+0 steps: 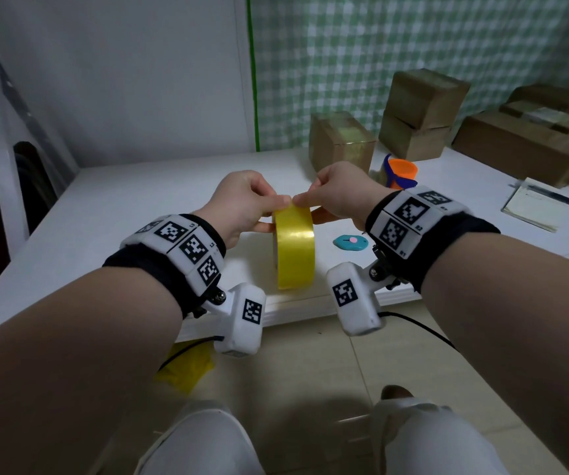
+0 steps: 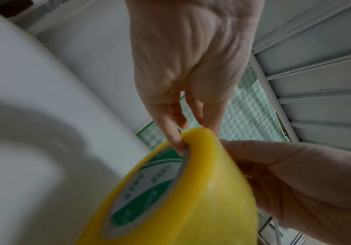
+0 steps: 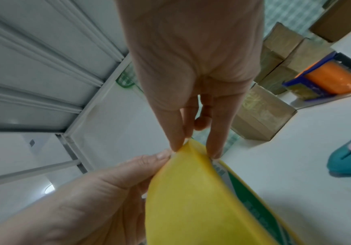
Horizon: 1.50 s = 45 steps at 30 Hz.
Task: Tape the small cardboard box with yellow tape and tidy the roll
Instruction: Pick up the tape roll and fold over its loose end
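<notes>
I hold a yellow tape roll [image 1: 295, 248] upright on edge above the white table's [image 1: 132, 207] front edge. My left hand [image 1: 271, 212] pinches the roll's top from the left, thumb on the outer band and a finger at the core. My right hand [image 1: 313, 210] pinches the same top from the right. In the left wrist view my left hand [image 2: 195, 133] grips the tape roll [image 2: 180, 190] at its rim. In the right wrist view my right hand [image 3: 195, 150] nips the top of the tape roll [image 3: 191, 199]. A small cardboard box [image 1: 341, 142] with yellowish tape on it stands behind my right hand.
Two stacked cardboard boxes [image 1: 420, 111] and flatter ones [image 1: 523, 145] stand at the back right. An orange and blue tape dispenser [image 1: 401, 171] sits beside the small box. A teal cutter [image 1: 350, 242] lies under my right wrist. A notebook with pens [image 1: 536, 207] lies far right.
</notes>
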Each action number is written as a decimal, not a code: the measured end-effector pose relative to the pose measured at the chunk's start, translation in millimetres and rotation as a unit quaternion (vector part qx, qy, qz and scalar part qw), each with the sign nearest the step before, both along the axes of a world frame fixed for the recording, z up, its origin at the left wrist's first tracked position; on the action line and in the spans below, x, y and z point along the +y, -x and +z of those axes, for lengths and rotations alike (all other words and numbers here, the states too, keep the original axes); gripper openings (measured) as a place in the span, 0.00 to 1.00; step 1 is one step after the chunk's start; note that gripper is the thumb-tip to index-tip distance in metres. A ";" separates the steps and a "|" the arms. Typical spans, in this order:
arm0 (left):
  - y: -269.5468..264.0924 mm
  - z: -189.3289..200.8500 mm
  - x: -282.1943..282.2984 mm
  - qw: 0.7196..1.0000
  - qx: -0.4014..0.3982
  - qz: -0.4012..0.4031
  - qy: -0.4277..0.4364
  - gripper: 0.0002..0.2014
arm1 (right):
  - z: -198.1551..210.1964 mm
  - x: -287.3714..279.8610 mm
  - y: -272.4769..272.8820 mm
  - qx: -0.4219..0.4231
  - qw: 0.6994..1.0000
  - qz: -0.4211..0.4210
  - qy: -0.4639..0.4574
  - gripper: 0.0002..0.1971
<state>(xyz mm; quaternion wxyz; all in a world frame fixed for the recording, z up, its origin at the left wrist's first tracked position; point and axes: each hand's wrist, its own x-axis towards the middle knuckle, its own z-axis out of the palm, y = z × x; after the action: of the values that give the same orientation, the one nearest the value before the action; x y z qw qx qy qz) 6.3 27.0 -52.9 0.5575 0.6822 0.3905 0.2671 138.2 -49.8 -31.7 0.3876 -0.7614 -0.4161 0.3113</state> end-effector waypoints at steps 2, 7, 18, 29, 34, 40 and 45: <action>-1.8 -0.8 0.9 0.998 -0.012 0.026 0.052 0.10 | -2.2 0.1 -4.5 0.040 0.999 -0.017 -0.001 0.12; 0.1 5.1 2.4 0.969 0.051 -0.023 0.240 0.17 | -11.6 1.2 -14.1 0.107 0.994 -0.016 -0.016 0.09; -35.1 8.1 20.1 0.996 0.042 0.014 0.073 0.07 | -65.4 2.8 -55.9 -0.319 0.903 0.057 0.283 0.22; -66.0 -12.3 52.8 0.998 0.056 -0.019 0.011 0.31 | -99.4 70.0 -85.6 -0.013 0.995 -0.057 0.084 0.27; -87.8 -22.3 50.4 0.943 0.209 -0.110 -0.235 0.31 | -89.4 64.1 -92.6 0.123 0.978 -0.155 -0.063 0.11; -107.3 -40.5 38.7 0.879 0.305 -0.148 -0.336 0.27 | -87.7 43.8 -100.3 0.019 0.994 -0.102 0.031 0.08; -104.3 -45.7 33.6 0.859 0.335 -0.192 -0.337 0.23 | -77.2 32.6 -95.4 0.053 0.994 -0.084 0.055 0.17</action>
<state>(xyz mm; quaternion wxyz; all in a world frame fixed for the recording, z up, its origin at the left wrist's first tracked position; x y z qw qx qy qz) 110.6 60.6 -98.6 0.1696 0.9381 0.3008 0.0253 233.6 -17.2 -108.9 0.3910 -0.7964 -0.3119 0.3401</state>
